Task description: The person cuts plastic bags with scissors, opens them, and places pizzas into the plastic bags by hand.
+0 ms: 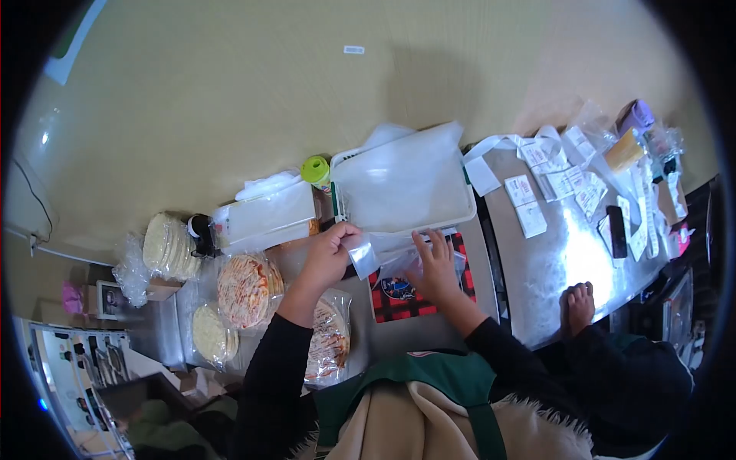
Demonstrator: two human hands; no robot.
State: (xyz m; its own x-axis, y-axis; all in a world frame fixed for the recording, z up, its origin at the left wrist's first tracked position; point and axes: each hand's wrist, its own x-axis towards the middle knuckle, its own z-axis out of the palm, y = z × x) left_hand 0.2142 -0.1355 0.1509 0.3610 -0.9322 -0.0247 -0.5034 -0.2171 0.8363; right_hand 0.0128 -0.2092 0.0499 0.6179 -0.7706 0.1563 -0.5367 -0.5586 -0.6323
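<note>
My left hand (330, 253) is closed, pinching the edge of a piece of clear plastic film (362, 257), perhaps a bag. My right hand (438, 272) has its fingers stretched out over the other side of the crinkled plastic. Whether its fingertips grip the film I cannot tell. Beneath them lies a red and black plaid printed sheet or flat packet (410, 307) with a dark picture. Just beyond both hands stands a white basket (469, 192) with a translucent plastic sheet (399, 180) on top.
Bagged pizzas (245, 291) and stacked pale rounds (165, 249) are at the left. A lime-green-lidded container (315, 170) is beside the basket. Label bundles (525, 205) and a black phone (616, 231) lie right. Another person's hand (579, 308) rests on the metal table (529, 299).
</note>
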